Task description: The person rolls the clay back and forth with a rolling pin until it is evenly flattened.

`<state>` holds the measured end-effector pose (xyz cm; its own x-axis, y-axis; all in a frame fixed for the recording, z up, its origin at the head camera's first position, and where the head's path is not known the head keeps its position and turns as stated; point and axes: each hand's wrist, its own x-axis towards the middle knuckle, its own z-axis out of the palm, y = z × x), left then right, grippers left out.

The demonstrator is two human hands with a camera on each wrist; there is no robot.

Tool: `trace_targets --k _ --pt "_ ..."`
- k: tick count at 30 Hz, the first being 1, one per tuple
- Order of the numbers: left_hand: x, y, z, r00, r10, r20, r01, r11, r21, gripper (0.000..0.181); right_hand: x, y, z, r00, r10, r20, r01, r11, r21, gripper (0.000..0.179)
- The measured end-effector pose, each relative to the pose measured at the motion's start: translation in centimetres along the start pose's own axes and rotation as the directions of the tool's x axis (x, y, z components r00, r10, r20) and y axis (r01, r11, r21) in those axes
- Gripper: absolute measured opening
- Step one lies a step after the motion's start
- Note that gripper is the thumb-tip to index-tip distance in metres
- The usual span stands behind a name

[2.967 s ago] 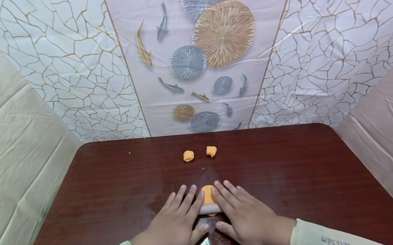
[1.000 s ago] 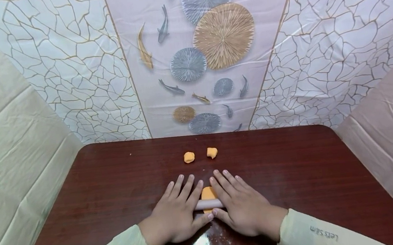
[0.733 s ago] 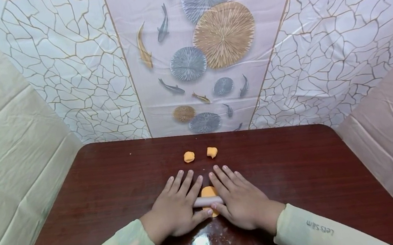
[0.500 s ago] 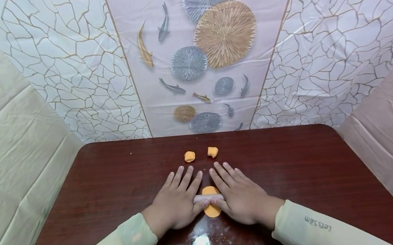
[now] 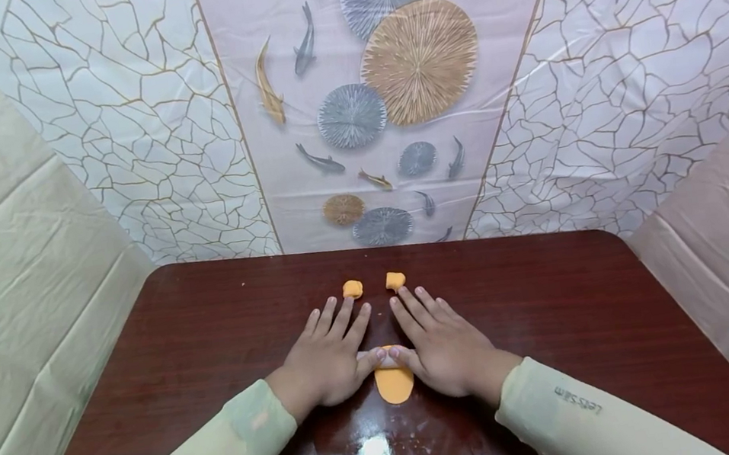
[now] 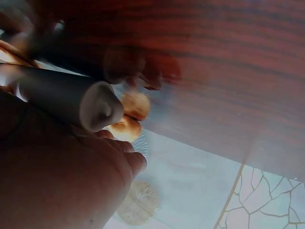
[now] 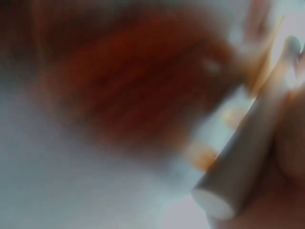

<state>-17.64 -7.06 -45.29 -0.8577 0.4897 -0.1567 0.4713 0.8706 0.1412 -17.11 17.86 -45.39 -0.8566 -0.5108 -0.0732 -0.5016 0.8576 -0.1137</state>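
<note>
A flattened oval of orange dough (image 5: 395,387) lies on the table in the head view. Across its far end rests a short, pale rolling pin (image 5: 389,363), mostly hidden under the hands. My left hand (image 5: 326,357) lies over the pin's left part, fingers straight and pointing away, thumb stretched inward. From the other side my right hand (image 5: 448,346) mirrors it, and both thumb tips come close together over the pin. The pin's round ends show in both wrist views, as a dark rod (image 6: 57,93) on the left and a blurred grey rod (image 7: 248,148) on the right.
Two small orange dough lumps, a left one (image 5: 352,288) and a right one (image 5: 395,279), sit just beyond my fingertips. The glossy dark red table (image 5: 539,297) ends at a patterned cloth backdrop (image 5: 185,128). Pale cloth walls stand at both sides.
Both hands have moved away from me with the rolling pin, from the dough's near part to its far end. More of the dough's near part shows. The two lumps stay put.
</note>
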Motion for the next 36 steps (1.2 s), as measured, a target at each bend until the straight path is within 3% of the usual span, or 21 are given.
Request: trace_targets --k 11,23,36 --pt "1.4 -0.4 -0.1 0.998 -0.054 0.013 0.055 0.997 -0.056 0.08 1.4 0.7 -0.1 0.998 0.055 0.014 -0.055 0.998 0.027 0.081" --pt "3.0 -1.1 -0.1 0.996 -0.086 -0.019 0.086 0.996 -0.008 0.079 2.5 1.2 -0.5 0.995 0.083 0.053 -0.085 0.996 0.04 0.08" --pt "3.9 -1.1 -0.5 0.994 -0.108 -0.001 0.108 0.994 0.035 0.078 3.2 1.3 -1.2 0.991 0.101 0.091 -0.104 0.994 0.023 0.079"
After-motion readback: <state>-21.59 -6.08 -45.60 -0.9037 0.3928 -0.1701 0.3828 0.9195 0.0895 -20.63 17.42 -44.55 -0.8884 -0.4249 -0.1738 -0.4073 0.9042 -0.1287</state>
